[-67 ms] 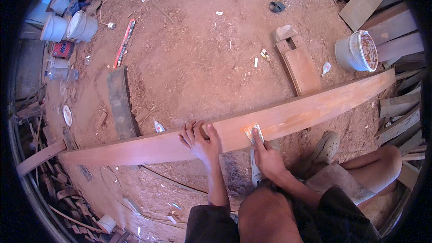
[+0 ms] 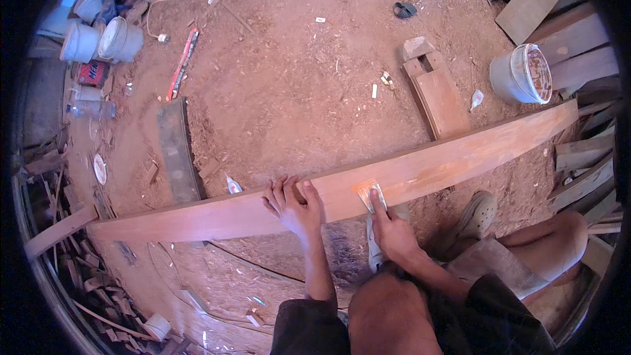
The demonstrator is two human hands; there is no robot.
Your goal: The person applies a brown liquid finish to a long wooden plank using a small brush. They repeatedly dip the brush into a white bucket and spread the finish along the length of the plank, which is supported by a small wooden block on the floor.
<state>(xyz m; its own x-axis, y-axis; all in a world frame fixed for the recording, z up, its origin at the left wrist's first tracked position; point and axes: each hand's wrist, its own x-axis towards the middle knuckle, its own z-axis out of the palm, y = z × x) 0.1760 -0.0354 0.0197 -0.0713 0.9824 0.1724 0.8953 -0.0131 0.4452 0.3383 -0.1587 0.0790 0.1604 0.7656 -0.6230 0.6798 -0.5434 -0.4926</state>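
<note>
A long wooden plank (image 2: pixel 197 219) lies across the view, with smears of orange filler toward its right half. My left hand (image 2: pixel 296 207) rests on the plank near its middle, fingers spread over the far edge and holding nothing. In my right hand (image 2: pixel 394 233) is a flat putty knife (image 2: pixel 369 190), its wide blade against the plank's face and marked with orange filler. My right thumb presses along the blade; the handle is mostly hidden in the grip.
Under the plank are a dark board (image 2: pixel 176 151) and a wooden block (image 2: pixel 442 102). A filler-stained white bucket (image 2: pixel 509 77) stands at the right, near stacked boards (image 2: pixel 578 43). White buckets (image 2: pixel 120 39) stand far left. Wood scraps (image 2: pixel 98 289) lie lower left. My knee is close below.
</note>
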